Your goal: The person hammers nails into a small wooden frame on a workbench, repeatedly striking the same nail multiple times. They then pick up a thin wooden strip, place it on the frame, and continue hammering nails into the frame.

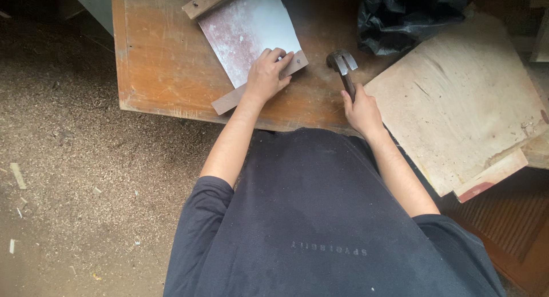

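Observation:
A thin pale sheet (246, 28) with reddish stains lies on a worn wooden table (160, 68), with a wooden strip (229, 99) along its near edge and another strip (209, 0) along its far edge. My left hand (267, 75) presses down on the near strip and the sheet's corner, fingers curled at the edge. My right hand (361, 111) grips the handle of a claw hammer (342, 62), whose metal head rests just above the table to the right of the sheet.
A large pale plywood board (457, 96) lies tilted at the right, overlapping the table. A black plastic bag (406, 14) sits at the back. Sawdust covers the floor (74, 177) on the left. A brown ribbed panel (514, 222) is at lower right.

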